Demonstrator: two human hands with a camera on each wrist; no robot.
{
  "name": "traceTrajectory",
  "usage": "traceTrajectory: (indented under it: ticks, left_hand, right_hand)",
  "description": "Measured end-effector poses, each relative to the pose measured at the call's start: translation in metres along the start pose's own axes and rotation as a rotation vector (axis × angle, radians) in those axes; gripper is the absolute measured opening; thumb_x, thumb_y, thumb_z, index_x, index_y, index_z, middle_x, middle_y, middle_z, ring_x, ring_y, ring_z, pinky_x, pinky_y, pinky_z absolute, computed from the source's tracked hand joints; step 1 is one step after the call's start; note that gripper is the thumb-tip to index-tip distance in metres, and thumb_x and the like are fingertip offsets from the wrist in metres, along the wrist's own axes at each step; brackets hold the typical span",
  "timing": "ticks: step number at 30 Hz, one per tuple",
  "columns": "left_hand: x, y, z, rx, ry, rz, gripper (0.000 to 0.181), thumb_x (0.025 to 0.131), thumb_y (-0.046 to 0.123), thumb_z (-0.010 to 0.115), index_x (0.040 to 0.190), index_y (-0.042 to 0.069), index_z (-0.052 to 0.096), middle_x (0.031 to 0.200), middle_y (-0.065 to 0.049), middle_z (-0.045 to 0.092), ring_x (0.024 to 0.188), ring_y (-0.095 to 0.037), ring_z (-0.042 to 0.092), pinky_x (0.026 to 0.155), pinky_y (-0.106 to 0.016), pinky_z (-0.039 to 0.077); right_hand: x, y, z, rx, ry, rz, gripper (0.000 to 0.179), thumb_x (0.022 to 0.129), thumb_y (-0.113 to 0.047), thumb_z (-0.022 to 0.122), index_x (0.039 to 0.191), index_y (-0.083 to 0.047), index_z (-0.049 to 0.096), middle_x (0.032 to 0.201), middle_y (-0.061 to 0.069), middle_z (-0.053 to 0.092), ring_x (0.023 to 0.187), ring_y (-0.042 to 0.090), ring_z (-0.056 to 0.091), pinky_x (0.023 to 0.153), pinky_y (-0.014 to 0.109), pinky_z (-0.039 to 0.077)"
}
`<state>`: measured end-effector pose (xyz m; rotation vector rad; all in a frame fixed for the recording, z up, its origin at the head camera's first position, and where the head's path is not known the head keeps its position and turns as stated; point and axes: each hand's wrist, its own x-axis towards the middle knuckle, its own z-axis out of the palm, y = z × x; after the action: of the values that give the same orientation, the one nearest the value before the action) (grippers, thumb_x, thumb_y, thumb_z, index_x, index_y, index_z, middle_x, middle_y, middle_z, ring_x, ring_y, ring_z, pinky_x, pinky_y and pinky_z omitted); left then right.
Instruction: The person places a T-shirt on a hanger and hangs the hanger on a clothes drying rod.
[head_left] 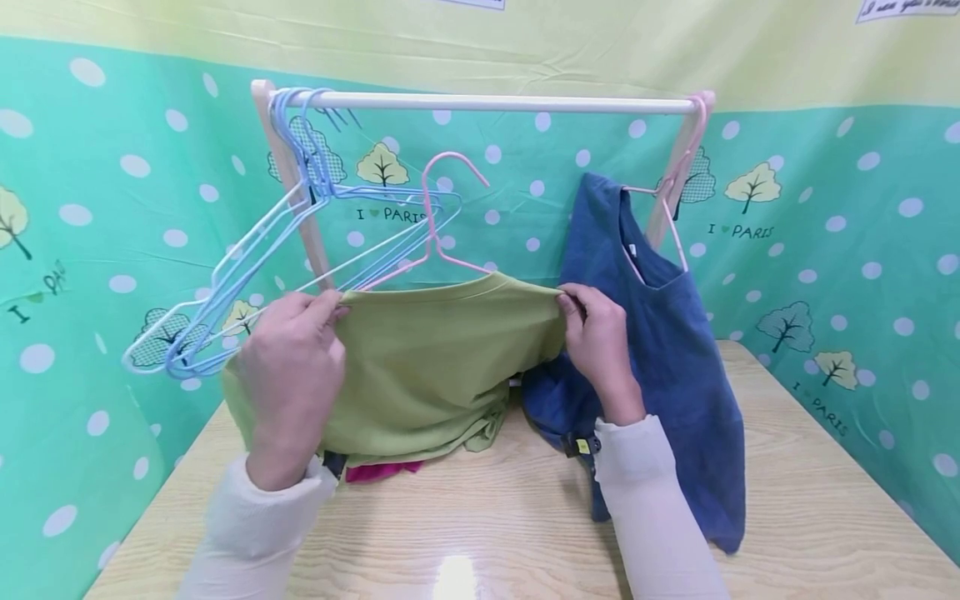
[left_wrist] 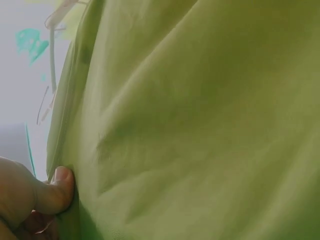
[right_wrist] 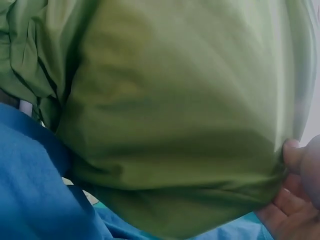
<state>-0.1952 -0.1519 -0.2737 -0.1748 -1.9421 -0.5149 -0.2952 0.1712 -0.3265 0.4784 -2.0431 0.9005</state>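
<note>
A green T-shirt (head_left: 427,358) is stretched between my two hands over the table. My left hand (head_left: 296,358) pinches it at the left shoulder; in the left wrist view, the thumb (left_wrist: 61,187) presses on the cloth's edge. At the other shoulder my right hand (head_left: 600,342) grips the cloth between thumb and fingers, seen too in the right wrist view beside the taut green fabric (right_wrist: 185,110). A pink hanger (head_left: 431,208) rises out of the shirt's neckline, its hook free of the rail. The hanger's lower part is hidden by the shirt.
A clothes rack's white rail (head_left: 487,102) spans the back. Several blue and white hangers (head_left: 307,158) hang at its left end. On the right, a dark blue garment (head_left: 675,375) hangs from a pink hanger (head_left: 675,225). Some magenta cloth (head_left: 382,472) lies on the wooden table (head_left: 465,533).
</note>
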Motion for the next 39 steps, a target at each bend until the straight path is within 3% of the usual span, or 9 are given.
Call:
traceTrajectory:
  ticks: [6, 13, 21, 25, 29, 32, 36, 39]
  left_hand:
    - [-0.004, 0.003, 0.01, -0.021, -0.021, 0.029, 0.016, 0.09, -0.005, 0.069, 0.099, 0.002, 0.08, 0.083, -0.018, 0.071, 0.066, -0.038, 0.061, 0.048, -0.046, 0.045]
    - [-0.009, 0.007, 0.023, -0.019, -0.007, 0.067, 0.018, 0.088, -0.009, 0.067, 0.098, 0.0, 0.08, 0.081, -0.018, 0.071, 0.063, -0.038, 0.06, 0.047, -0.045, 0.045]
    - [-0.014, 0.013, 0.034, 0.018, -0.009, 0.129, 0.014, 0.085, -0.009, 0.072, 0.092, 0.0, 0.079, 0.077, -0.016, 0.07, 0.06, -0.035, 0.06, 0.046, -0.042, 0.047]
    - [-0.018, 0.018, 0.039, 0.039, -0.022, 0.165, 0.011, 0.083, -0.007, 0.076, 0.091, 0.0, 0.079, 0.075, -0.014, 0.068, 0.058, -0.032, 0.058, 0.045, -0.04, 0.047]
    - [-0.022, 0.022, 0.041, 0.039, -0.052, 0.179, 0.01, 0.085, -0.005, 0.076, 0.092, 0.001, 0.08, 0.073, -0.012, 0.067, 0.055, -0.029, 0.056, 0.042, -0.037, 0.044]
    - [-0.024, 0.025, 0.041, 0.035, -0.068, 0.178, 0.01, 0.086, -0.003, 0.076, 0.093, 0.002, 0.081, 0.073, -0.012, 0.067, 0.054, -0.028, 0.056, 0.041, -0.036, 0.043]
    - [-0.025, 0.027, 0.04, 0.038, -0.09, 0.178, 0.008, 0.085, -0.002, 0.078, 0.092, 0.002, 0.081, 0.073, -0.011, 0.068, 0.054, -0.028, 0.056, 0.04, -0.036, 0.044]
    - [-0.025, 0.029, 0.038, 0.03, -0.121, 0.165, 0.01, 0.083, -0.002, 0.079, 0.091, 0.003, 0.081, 0.075, -0.011, 0.069, 0.055, -0.027, 0.057, 0.041, -0.037, 0.045]
  right_hand:
    - [0.001, -0.01, -0.001, -0.008, 0.055, -0.009, 0.025, 0.101, -0.01, 0.066, 0.121, 0.004, 0.071, 0.116, 0.02, 0.071, 0.107, 0.033, 0.069, 0.094, 0.048, 0.056]
    - [0.001, -0.03, 0.006, 0.04, 0.209, -0.101, 0.017, 0.1, -0.008, 0.066, 0.107, 0.006, 0.073, 0.094, 0.018, 0.07, 0.085, 0.03, 0.067, 0.079, 0.044, 0.056]
    - [-0.005, -0.054, 0.023, 0.14, 0.232, -0.163, 0.015, 0.1, -0.011, 0.066, 0.098, 0.002, 0.074, 0.086, 0.013, 0.07, 0.077, 0.024, 0.067, 0.072, 0.037, 0.056]
    - [-0.009, -0.062, 0.032, 0.18, 0.19, -0.161, 0.013, 0.099, -0.009, 0.067, 0.097, 0.001, 0.075, 0.086, 0.012, 0.073, 0.075, 0.023, 0.068, 0.07, 0.036, 0.057]
    - [-0.014, -0.07, 0.04, 0.267, 0.114, -0.047, 0.017, 0.099, -0.011, 0.068, 0.102, 0.003, 0.077, 0.097, 0.013, 0.077, 0.081, 0.023, 0.072, 0.076, 0.036, 0.058]
    - [-0.017, -0.076, 0.044, 0.388, 0.053, 0.107, 0.022, 0.099, -0.014, 0.069, 0.109, 0.003, 0.076, 0.11, 0.012, 0.076, 0.089, 0.021, 0.074, 0.081, 0.032, 0.058]
    - [-0.018, -0.083, 0.049, 0.633, 0.012, 0.322, 0.025, 0.099, -0.015, 0.07, 0.115, 0.004, 0.075, 0.117, 0.014, 0.074, 0.097, 0.018, 0.073, 0.087, 0.027, 0.057]
    - [-0.018, -0.089, 0.051, 0.866, 0.014, 0.438, 0.027, 0.099, -0.01, 0.069, 0.118, 0.009, 0.071, 0.112, 0.019, 0.074, 0.098, 0.019, 0.074, 0.092, 0.032, 0.057]
